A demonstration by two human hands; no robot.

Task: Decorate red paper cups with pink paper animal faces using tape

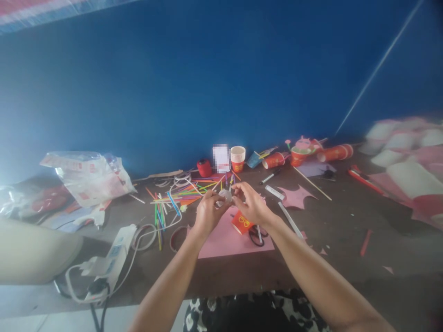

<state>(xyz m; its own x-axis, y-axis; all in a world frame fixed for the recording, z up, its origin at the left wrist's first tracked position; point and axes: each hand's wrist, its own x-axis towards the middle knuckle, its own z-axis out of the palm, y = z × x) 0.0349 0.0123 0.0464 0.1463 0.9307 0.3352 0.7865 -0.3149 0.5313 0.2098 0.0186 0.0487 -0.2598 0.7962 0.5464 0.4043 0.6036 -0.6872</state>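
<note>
Over the pink paper sheet [221,244], my left hand [208,213] is closed around a small, whitish, translucent round thing [224,196]; its exact kind is too blurred to tell. My right hand [252,202] is curled at the right side of this thing, thumb and fingers bent close together. Whatever its fingertips pinch is too small to make out. Beneath the right hand, a red paper cup [241,223] with yellow print lies tilted on the sheet. Black-handled scissors [258,236] lie beside the cup, partly covered by the right wrist.
Colourful sticks [161,216] are scattered on the left, near a power strip [119,249] with cables. Stacked paper cups [237,159] stand by the wall. Pink paper scraps [297,197] and a marker [270,176] lie right. A plastic bag [90,177] sits far left.
</note>
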